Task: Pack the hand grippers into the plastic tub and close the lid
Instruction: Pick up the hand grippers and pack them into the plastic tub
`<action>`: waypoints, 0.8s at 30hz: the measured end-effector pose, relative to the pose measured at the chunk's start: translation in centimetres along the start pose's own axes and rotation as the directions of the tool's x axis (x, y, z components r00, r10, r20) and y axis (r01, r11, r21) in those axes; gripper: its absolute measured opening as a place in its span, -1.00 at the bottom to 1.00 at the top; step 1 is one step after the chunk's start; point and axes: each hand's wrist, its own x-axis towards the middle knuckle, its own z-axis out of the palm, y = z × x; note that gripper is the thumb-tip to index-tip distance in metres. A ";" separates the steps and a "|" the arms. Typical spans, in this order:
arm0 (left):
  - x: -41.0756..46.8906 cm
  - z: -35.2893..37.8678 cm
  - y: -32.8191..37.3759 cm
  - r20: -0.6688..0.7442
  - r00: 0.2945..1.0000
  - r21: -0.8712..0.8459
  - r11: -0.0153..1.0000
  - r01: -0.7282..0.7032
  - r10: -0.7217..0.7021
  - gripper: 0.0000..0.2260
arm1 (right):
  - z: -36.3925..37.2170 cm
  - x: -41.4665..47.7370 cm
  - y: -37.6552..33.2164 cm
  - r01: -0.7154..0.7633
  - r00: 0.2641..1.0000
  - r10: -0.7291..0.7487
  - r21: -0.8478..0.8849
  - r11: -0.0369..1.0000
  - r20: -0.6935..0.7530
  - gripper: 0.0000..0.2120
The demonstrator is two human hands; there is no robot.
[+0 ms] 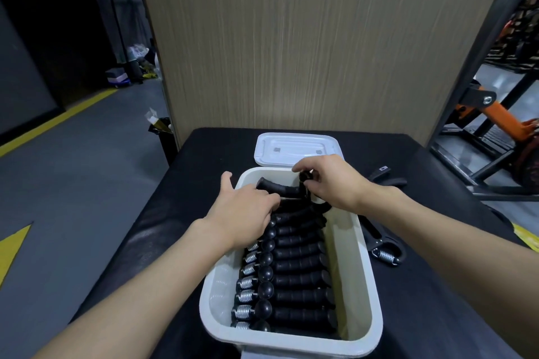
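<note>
Two hands inside white rectangular plastic tub [368,277]: right hand [335,181] pinching black spring hand gripper [280,188] at far end; left hand [242,213] spread, resting on packed gripper row [300,280]. White lid [294,148] behind tub.

I see the white plastic tub [353,271] open, black hand grippers [300,268] packed in a row inside. The lid [294,148] lies flat behind it, and a loose gripper [385,248] just beside it.
</note>
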 end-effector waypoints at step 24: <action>-0.2 0.1 -0.1 -0.017 0.998 -0.046 0.997 0.054 -0.055 -0.68 | -3.9 1.0 -6.1 -0.096 0.945 0.199 0.359 0.928 -0.261 -0.57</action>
